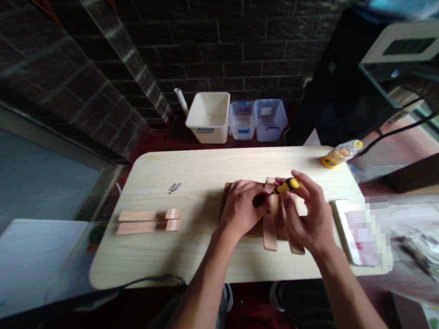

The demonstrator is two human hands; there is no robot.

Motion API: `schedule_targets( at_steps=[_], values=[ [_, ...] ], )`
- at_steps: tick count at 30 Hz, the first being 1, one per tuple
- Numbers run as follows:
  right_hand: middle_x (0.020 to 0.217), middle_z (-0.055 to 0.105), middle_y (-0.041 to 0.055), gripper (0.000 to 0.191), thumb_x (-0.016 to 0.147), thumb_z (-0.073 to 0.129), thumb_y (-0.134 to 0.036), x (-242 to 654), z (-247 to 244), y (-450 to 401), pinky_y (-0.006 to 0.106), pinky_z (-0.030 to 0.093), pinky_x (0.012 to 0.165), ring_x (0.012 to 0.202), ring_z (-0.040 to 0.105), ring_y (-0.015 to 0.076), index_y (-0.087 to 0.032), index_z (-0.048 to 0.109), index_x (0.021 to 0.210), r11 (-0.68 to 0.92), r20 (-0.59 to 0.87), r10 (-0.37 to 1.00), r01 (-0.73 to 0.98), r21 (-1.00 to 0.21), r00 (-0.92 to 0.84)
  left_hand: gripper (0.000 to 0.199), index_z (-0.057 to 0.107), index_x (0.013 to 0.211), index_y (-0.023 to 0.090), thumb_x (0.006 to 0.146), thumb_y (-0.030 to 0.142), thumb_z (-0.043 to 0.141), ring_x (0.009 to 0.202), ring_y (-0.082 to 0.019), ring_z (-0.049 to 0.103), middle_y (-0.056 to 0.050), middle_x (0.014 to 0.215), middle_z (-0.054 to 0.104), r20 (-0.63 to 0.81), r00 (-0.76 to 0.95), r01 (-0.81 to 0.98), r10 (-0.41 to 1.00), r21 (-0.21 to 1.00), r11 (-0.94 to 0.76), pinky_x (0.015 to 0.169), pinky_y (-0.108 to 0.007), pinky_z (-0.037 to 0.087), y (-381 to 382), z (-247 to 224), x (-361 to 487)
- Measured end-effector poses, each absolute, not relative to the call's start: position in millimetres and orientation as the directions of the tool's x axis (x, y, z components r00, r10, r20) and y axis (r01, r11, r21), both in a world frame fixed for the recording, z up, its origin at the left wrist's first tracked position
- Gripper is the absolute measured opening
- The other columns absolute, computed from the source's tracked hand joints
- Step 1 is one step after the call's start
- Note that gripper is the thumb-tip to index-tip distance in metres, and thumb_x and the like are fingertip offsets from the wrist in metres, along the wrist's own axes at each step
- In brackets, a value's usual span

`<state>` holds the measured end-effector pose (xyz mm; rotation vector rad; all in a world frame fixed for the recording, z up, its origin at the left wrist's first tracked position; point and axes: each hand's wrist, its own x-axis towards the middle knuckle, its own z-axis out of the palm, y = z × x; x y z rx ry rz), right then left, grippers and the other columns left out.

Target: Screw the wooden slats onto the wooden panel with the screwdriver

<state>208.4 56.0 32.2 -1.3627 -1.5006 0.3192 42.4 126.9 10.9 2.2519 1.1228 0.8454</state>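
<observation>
My right hand [308,213] grips a yellow and black screwdriver [286,186], tilted with its shaft pointing left and down. The tip meets the work near the fingertips of my left hand [245,203], whose fingers are pinched together there; whatever they hold is hidden. Under both hands lies a brown wooden board [254,229]. Across it rests a light wooden strip [270,233] with a dark hole, its near end past the board's edge. A second strip [296,244] lies beside it, partly covered by my right hand.
Two wooden pieces [143,221] lie at the table's left, near a small pile of screws [175,188]. A yellow-capped bottle [341,154] stands back right. A white tray-like object [355,232] lies at the right edge. Plastic bins [212,135] stand behind the table [154,259].
</observation>
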Motion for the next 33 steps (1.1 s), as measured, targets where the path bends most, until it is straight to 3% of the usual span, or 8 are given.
schedule_targets(
  at_steps=[22,33],
  values=[
    [0.139,0.070,0.0093,0.057,0.105,0.053,-0.020,208.8,36.2,60.9,0.041,0.067,0.094,0.114,0.076,0.0245,-0.034,0.041,0.159,0.377,0.513,0.856,0.607,-0.699,0.060,0.009,0.071,0.097,0.027,0.090,0.021,0.072,0.108,-0.022,0.070,0.001,0.110,0.079,0.314,0.453,0.535,0.835,0.653,-0.536,0.099,-0.041,0.050,125.7,11.9,43.7],
    [0.135,0.072,0.0091,0.053,0.103,0.060,-0.022,208.8,37.0,62.5,0.041,0.067,0.093,0.108,0.077,0.0238,-0.033,0.049,0.153,0.366,0.529,0.844,0.626,-0.689,0.088,0.013,0.071,0.097,0.026,0.088,0.018,0.073,0.108,-0.022,0.070,0.001,0.110,0.079,0.331,0.452,0.526,0.828,0.650,-0.548,0.100,-0.040,0.051,126.0,12.2,44.2]
  ],
)
